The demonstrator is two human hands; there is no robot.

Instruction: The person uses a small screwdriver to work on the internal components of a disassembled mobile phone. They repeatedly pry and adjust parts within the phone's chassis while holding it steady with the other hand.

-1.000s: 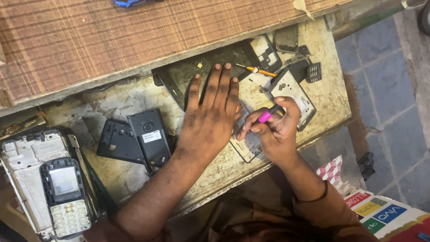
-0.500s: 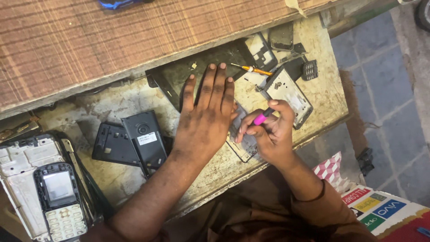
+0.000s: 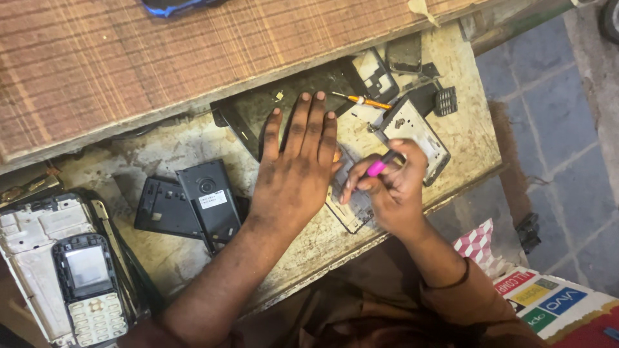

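Worn, stained pale surface (image 3: 464, 138) with a chipped front edge, set under a brown wooden striped shelf board (image 3: 161, 58). Grey tiled floor (image 3: 548, 116) to the right, dusty, dim daylight. Colourful printed cardboard (image 3: 548, 299) at lower right.

The surface (image 3: 161, 154) is a dirty, scratched, pale worktop with a striped brown wooden board (image 3: 193, 45) along its far side. On the left part lie a small black phone with a pale keypad (image 3: 84, 287) and, nearer the middle, two flat black plastic phone backs (image 3: 193, 203), one partly over the other. On the right part lie a thin screwdriver with an orange handle (image 3: 364, 100), a small black keypad piece (image 3: 446, 100), a grey open phone frame (image 3: 419, 132) and a dark flat tray (image 3: 258, 116) touching the wooden board.
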